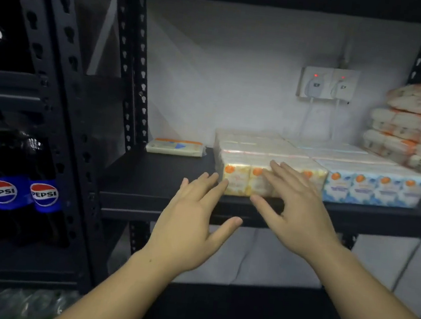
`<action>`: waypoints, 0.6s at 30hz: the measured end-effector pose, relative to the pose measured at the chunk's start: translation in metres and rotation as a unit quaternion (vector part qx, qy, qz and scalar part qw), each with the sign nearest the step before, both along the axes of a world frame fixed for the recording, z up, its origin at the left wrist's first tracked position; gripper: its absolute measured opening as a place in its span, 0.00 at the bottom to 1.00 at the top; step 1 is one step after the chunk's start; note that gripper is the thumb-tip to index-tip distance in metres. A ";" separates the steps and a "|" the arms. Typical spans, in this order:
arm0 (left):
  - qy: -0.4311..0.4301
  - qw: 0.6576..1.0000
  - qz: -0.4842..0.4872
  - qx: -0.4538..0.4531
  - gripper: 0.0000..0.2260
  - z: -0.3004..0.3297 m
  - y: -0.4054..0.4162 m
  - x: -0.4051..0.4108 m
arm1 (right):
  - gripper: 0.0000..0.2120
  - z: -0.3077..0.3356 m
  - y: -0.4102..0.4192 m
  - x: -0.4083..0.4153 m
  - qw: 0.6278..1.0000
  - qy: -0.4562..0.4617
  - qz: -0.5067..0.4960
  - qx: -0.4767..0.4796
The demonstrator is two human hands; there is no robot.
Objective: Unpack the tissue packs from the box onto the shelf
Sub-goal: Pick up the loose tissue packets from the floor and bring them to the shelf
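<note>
Both your hands were spread open, gripping nothing. Your left hand (190,226) had fingertips at the left corner of the yellow tissue pack (264,166); your right hand (295,212) lay flat against its front face. The pack sat at the shelf (148,178) edge, touching the blue pack (371,181). Likely light, soft, slick wrap, so take it by both ends.

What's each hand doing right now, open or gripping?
Left hand: open, fingers spread, at the yellow tissue pack, gripping nothing.
Right hand: open, flat against the same pack's front, gripping nothing.
</note>
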State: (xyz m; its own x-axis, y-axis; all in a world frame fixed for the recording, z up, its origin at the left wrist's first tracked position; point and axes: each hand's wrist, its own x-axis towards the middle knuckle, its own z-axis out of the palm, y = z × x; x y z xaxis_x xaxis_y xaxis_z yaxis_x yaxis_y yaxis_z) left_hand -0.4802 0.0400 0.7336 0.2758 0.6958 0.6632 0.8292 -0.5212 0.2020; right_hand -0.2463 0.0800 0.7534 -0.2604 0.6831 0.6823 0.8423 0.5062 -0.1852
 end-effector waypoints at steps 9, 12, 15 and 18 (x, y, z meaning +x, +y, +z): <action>0.041 0.994 -0.048 -0.092 0.33 -0.119 -0.030 0.057 | 0.34 -0.133 -0.074 0.061 0.988 -0.025 -0.070 -0.136; 0.070 0.981 -0.045 -0.176 0.34 -0.168 -0.034 0.076 | 0.34 -0.180 -0.094 0.088 0.973 -0.023 -0.100 -0.208; 0.091 0.961 -0.052 -0.255 0.34 -0.213 -0.038 0.099 | 0.33 -0.223 -0.109 0.119 0.955 -0.013 -0.115 -0.272; 0.107 0.937 -0.073 -0.323 0.34 -0.254 -0.041 0.128 | 0.33 -0.265 -0.121 0.155 0.938 0.002 -0.126 -0.322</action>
State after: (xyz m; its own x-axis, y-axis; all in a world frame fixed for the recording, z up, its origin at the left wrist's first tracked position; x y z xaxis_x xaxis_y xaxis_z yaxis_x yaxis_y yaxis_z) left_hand -0.3527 -0.0006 0.4797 0.4774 0.8780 0.0345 0.8166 -0.4578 0.3514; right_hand -0.0915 -0.0407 0.4889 -0.0341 0.9936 0.1073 0.9190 0.0734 -0.3873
